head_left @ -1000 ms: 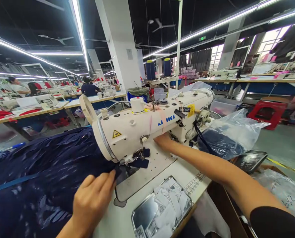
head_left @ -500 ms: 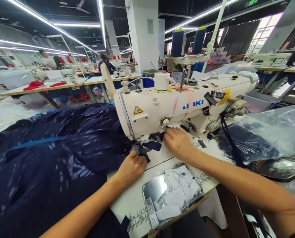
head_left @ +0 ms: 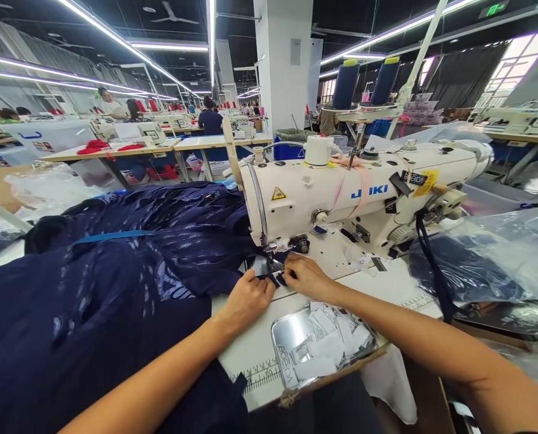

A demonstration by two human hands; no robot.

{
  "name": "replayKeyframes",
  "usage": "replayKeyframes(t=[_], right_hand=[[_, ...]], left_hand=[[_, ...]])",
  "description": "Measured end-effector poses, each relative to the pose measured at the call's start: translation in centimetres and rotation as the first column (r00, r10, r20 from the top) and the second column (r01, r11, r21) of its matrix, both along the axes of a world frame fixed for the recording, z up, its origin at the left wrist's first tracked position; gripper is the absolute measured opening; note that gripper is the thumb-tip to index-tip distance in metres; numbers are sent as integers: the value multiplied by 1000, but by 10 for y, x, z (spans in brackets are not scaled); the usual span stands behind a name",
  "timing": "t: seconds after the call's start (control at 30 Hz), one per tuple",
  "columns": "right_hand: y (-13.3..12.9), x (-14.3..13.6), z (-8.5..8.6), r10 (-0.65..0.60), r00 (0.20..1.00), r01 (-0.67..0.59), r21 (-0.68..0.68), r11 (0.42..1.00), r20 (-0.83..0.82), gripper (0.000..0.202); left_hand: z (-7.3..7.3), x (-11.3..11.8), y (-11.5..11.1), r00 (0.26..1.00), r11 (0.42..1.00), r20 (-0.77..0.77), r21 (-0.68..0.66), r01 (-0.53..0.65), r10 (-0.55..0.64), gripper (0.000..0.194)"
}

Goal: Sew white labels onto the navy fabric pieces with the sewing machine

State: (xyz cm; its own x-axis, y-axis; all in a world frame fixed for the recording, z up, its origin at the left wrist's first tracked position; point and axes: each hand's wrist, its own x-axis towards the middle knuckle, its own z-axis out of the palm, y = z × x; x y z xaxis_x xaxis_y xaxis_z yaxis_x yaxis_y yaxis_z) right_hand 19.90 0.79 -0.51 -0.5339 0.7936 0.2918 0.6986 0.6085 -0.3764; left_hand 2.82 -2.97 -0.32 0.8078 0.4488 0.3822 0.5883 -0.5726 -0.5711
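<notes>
A white sewing machine [head_left: 296, 193] stands on the table, its needle area just beyond my hands. My left hand [head_left: 251, 296] is closed on the edge of the dark navy fabric [head_left: 115, 289], which is heaped over the left side. My right hand [head_left: 303, 276] pinches a small navy strip right beside it, in front of the presser foot; the strip's end is partly hidden by the fingers. Nearer to me, a metal tray [head_left: 291, 325] holds a pile of white printed labels [head_left: 336, 337].
Clear bags with dark fabric [head_left: 472, 259] lie at the right. Two navy thread cones [head_left: 345, 84] rise behind the machine. Further back are other sewing tables [head_left: 224, 141], a pillar [head_left: 284, 72], and a person in dark clothes [head_left: 210, 117].
My right hand has come down from beside the machine's arm to my left hand, bringing the navy strip to the fabric edge. The view has shifted, so the scene sits further right.
</notes>
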Motion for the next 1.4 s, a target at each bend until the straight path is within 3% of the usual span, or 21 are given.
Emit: replayKeyframes(t=[0.4, 0.7, 0.87, 0.97, 1.1, 1.23, 1.3, 1.4], right_hand=[[4, -4, -9, -83, 962, 44, -153, 987, -259, 22], [1, -5, -10, -111, 966, 89, -101, 991, -235, 17], [-1, -1, -9, -48, 975, 29, -90, 996, -215, 12], [-9, 2, -8, 59, 994, -60, -3, 998, -93, 12], [-24, 0, -6, 53, 960, -109, 192, 975, 275, 19], [-24, 1, -2, 110, 876, -256, 260, 931, 469, 20], [-15, 6, 2, 204, 825, -390, 268, 881, 527, 23], [4, 14, 6, 318, 744, -553, 274, 787, 587, 27]], left_hand=[[-6, 6, 5, 995, 996, 76, 76, 52, -58, 31], [-5, 10, 6, 997, 998, 51, 26, 57, -58, 27], [-7, 9, 8, 997, 999, 65, -24, 45, -44, 25], [-10, 10, 9, 997, 996, 70, -80, 39, -33, 23], [-2, 8, 8, 998, 978, 49, -209, -20, 31, 19], [22, -13, 3, 992, 907, 104, -421, -16, 66, 10], [31, -26, 1, 985, 820, 156, -571, 33, 69, 9], [30, -33, 2, 970, 687, 211, -723, 75, 117, 18]])
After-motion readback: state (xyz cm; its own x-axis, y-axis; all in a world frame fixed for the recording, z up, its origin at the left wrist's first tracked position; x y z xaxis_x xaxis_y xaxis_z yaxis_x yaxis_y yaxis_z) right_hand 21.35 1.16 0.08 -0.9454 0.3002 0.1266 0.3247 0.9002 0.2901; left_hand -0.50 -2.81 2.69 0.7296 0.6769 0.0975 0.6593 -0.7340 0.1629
